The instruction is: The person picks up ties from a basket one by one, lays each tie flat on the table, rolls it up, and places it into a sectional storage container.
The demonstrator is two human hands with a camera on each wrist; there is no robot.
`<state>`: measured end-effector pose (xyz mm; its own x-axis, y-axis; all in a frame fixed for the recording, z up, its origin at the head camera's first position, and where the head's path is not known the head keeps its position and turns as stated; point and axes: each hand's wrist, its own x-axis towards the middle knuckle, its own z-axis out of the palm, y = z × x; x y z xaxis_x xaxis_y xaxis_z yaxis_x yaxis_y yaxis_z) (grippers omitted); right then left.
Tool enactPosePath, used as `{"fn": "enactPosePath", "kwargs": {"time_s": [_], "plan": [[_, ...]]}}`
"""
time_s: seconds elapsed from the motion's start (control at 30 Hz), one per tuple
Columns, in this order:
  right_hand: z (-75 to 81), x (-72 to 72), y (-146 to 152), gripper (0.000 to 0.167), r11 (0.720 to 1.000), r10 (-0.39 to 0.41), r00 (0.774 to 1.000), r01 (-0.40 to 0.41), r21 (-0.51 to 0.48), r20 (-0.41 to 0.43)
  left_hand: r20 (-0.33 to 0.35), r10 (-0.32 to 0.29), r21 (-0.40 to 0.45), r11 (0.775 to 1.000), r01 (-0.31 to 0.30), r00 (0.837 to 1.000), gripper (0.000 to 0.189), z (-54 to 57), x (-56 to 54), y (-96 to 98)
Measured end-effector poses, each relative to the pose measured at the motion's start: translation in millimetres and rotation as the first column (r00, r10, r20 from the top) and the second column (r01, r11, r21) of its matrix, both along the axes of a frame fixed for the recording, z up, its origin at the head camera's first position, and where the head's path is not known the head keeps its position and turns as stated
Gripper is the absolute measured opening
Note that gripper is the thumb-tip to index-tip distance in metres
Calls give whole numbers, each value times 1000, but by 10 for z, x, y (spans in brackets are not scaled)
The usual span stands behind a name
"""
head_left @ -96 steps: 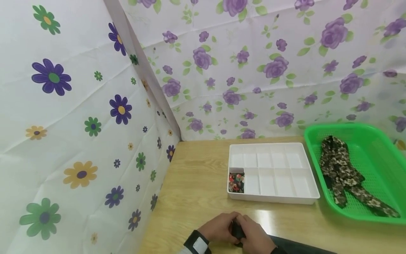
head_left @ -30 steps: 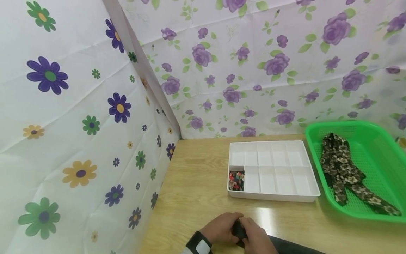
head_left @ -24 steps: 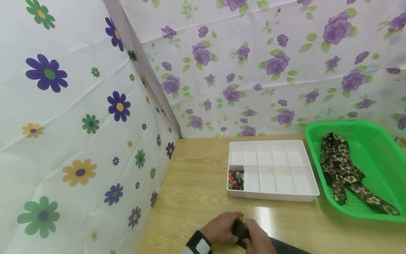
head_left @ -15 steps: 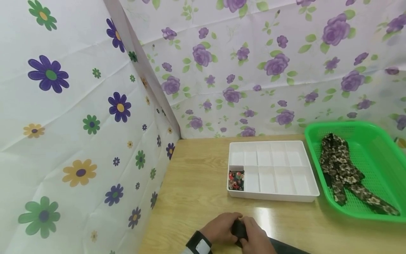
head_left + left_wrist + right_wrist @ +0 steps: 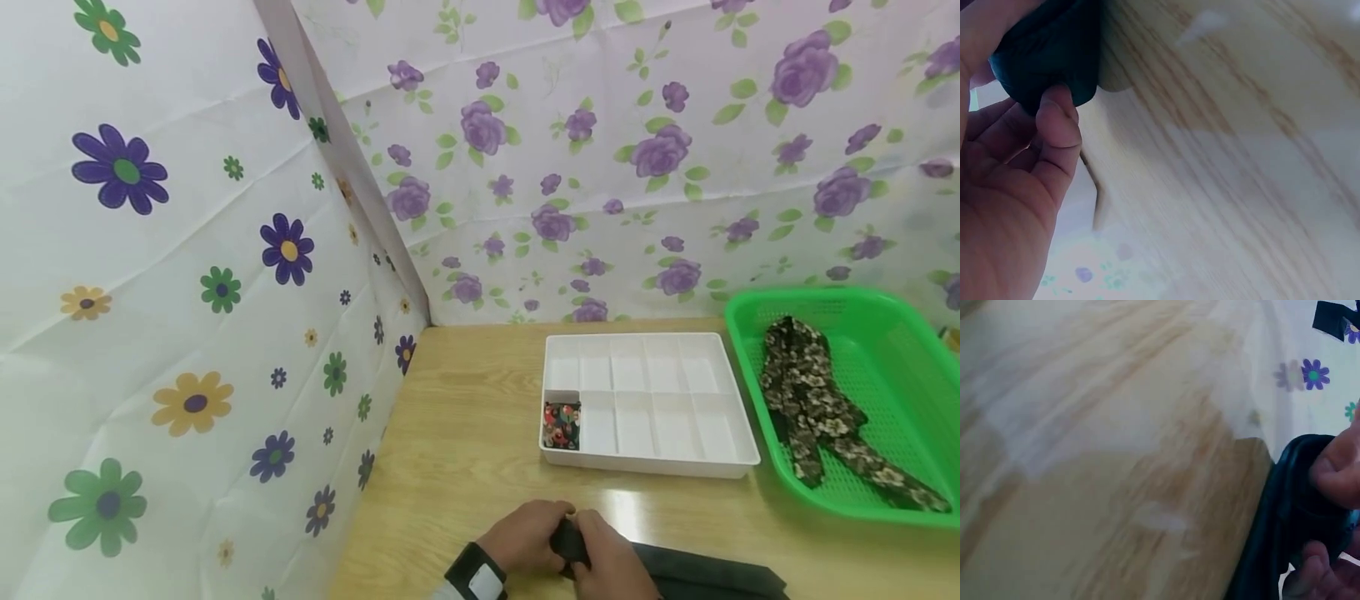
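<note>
In the head view, a dark necktie [image 5: 712, 572] lies along the near part of the table, its pointed end to the right. Its other end is wound into a roll [image 5: 568, 543] between both hands. The left hand [image 5: 522, 540], with a black band and white device at its wrist, grips the roll from the left. From the right, the right hand [image 5: 613, 560] pinches it with thumb and fingers. The left wrist view shows the roll [image 5: 1054, 56] over thumb and fingertips; in the right wrist view the coiled layers of the roll [image 5: 1297, 494] show beside the fingers.
A white divided tray [image 5: 652, 467] stands beyond the hands, with a folded or rolled patterned cloth [image 5: 562, 426] in its front left compartment. Right of it is a green basket [image 5: 885, 350] holding a floral-printed necktie [image 5: 810, 400]. Flowered sheets [image 5: 480, 208] hang behind and left.
The necktie's flat length has shifted away from the near edge, and its pointed end now shows. Both hands stay round the roll, the right fingers changing position slightly. Tray and basket stay put.
</note>
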<state>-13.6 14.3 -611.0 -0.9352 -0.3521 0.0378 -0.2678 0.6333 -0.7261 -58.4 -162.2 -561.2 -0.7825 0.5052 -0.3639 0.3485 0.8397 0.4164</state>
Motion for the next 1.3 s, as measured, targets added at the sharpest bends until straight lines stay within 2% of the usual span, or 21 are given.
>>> {"fn": "enactPosePath", "kwargs": {"time_s": [0.07, 0.17, 0.23, 0.3, 0.47, 0.53, 0.6, 0.7, 0.8, 0.93, 1.03, 1.13, 1.2, 1.3], "plan": [[-8, 5, 10, 37, 1000, -10, 1000, 10, -7, 6, 2, 5, -7, 1000, -5, 1000, 66, -3, 0, 11], [-16, 14, 22, 37, 997, -67, 995, 70, -40, 78, 7, 17, -1, 1000, -17, 1000, 69, -11, 5, 14], [-2, 9, 27, 36, 994, -100, 987, 105, -35, 122, 10, 24, 9, 1000, -24, 1000, 71, -8, 9, 17], [28, -5, 27, 37, 992, -121, 984, 124, -16, 132, -3, 10, 13, 1000, -10, 1000, 72, -16, 9, 21], [132, -71, 22, 49, 1000, -15, 996, 14, 21, 84, -50, -41, 40, 998, 43, 998, 61, -26, -9, 33], [146, -84, 30, 52, 999, 40, 996, -41, 18, 84, -42, -43, 47, 998, 45, 998, 58, -27, -5, 34], [122, -77, 36, 47, 998, 56, 996, -59, 29, 72, -17, -26, 43, 999, 26, 1000, 59, -16, 7, 33], [43, -32, 43, 44, 1000, 15, 999, -16, 19, 37, 34, 22, 45, 999, -24, 999, 66, -16, 24, 25], [-48, 20, 36, 48, 997, -65, 997, 63, -33, -48, 62, 64, 64, 996, -68, 996, 73, -21, 32, 9], [-97, 45, 29, 53, 989, -140, 983, 132, -72, -117, 55, 66, 86, 994, -71, 996, 73, -51, 16, -3], [-43, 12, 38, 52, 991, -131, 990, 128, -49, -54, 37, 43, 81, 996, -46, 998, 65, -68, -1, 3], [44, -58, 56, 48, 997, -56, 996, 59, -52, 63, 10, 7, 78, 997, -7, 1000, 53, -68, -11, 20], [78, -107, 66, 48, 997, -5, 989, 16, -69, 148, 5, -6, 81, 997, 6, 1000, 48, -55, -11, 31], [63, -148, 76, 47, 994, 34, 969, -6, -113, 243, 2, -8, 77, 997, 7, 1000, 51, -26, 0, 42]]}}
